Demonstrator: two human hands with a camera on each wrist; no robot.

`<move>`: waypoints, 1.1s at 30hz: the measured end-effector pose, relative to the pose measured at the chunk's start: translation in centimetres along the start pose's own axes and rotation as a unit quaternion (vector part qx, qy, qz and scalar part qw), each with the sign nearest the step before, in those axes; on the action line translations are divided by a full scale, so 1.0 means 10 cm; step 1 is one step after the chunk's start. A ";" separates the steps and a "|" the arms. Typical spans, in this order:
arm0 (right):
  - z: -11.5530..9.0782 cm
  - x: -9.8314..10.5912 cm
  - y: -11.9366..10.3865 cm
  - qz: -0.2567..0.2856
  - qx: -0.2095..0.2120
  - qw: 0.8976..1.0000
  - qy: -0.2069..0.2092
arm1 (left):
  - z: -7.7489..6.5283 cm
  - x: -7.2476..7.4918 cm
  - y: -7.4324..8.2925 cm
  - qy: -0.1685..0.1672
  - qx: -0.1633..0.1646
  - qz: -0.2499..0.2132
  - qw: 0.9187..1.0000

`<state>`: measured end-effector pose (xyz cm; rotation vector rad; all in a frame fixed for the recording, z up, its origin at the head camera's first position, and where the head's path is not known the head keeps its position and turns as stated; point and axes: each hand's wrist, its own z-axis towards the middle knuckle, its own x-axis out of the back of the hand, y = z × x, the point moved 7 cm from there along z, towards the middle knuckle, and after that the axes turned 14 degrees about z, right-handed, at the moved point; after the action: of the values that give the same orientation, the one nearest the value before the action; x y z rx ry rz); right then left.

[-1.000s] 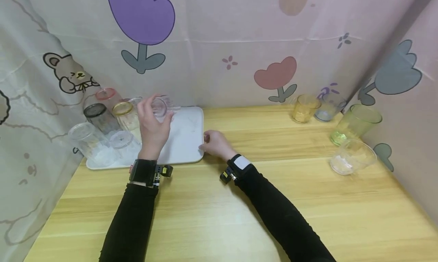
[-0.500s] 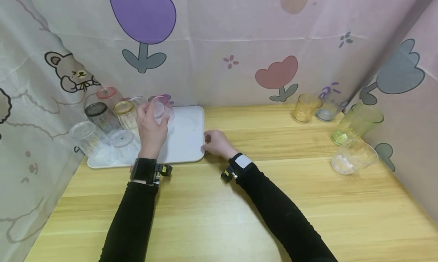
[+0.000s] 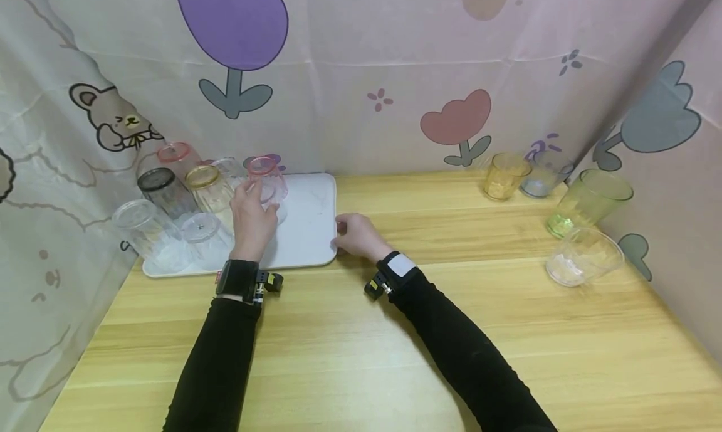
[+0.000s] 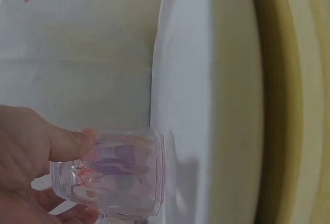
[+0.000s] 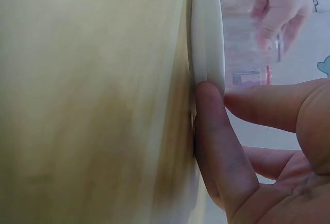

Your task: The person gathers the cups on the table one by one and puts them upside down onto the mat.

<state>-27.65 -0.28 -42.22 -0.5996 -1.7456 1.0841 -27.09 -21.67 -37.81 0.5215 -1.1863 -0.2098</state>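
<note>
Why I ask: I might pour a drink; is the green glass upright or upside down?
Upright: the green glass has its open rim facing up.

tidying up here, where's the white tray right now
In the head view, the white tray lies left of centre on the table, beneath a cluster of glasses, with the right hand pinching its right edge.

A wooden tabletop (image 3: 350, 357) is backed on the far side by pale cloth (image 3: 350, 31), printed with a purple flower (image 3: 239, 27) at left and a red flower (image 3: 455, 120) farther right.
</note>
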 end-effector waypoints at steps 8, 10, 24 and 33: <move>-0.02 0.00 -0.01 0.006 -0.006 1.000 0.000 | -0.01 -0.03 -0.04 -0.012 0.007 0.008 1.000; -0.02 -0.01 -0.01 0.006 -0.006 1.000 0.000 | -0.02 -0.05 -0.05 -0.017 0.010 0.010 1.000; 0.00 -0.01 0.00 -0.001 0.001 1.000 0.002 | -0.01 -0.08 -0.10 -0.010 0.022 0.017 1.000; -0.03 0.01 -0.01 0.016 -0.007 1.000 -0.003 | -0.01 -0.06 -0.08 -0.004 0.015 0.024 1.000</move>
<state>-27.44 -0.15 -42.03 -0.6356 -1.7549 1.0979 -27.13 -22.05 -38.74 0.5173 -1.2097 -0.1526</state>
